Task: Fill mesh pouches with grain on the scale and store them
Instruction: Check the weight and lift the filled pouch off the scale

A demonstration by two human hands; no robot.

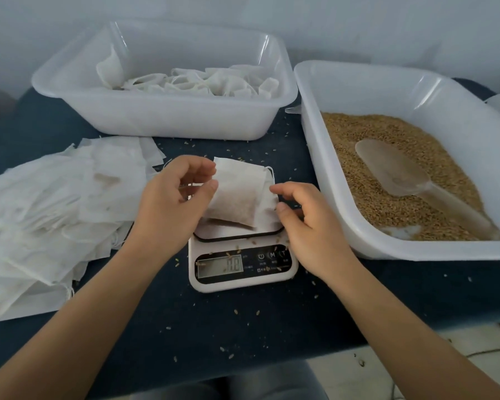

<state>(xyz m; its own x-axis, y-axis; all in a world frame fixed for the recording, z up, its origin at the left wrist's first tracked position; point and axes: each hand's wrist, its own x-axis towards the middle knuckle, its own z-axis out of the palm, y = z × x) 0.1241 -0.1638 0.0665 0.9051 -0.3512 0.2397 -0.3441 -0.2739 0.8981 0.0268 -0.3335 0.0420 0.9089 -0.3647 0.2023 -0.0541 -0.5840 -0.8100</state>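
While grain [387,180] (scoop [399,174] inside) fills right tub [309,111], left hand [168,203] pinches pouch [237,194]

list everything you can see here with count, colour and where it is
white mesh pouch with grain inside: one, white, held over the scale platform
small white digital kitchen scale: one, white with dark display panel, centre of the table
stack of empty white mesh pouches: count unclear, white, left of the scale
translucent white plastic tub of pouches: one, back left; whether those pouches are filled cannot be told
translucent white plastic tub of brown grain: one, right
clear plastic scoop: one, lying in the grain
loose grains: many, scattered on the table
dark blue table: one, under everything
left hand: pinches the pouch's left edge
right hand: fingers curled at the pouch's right side
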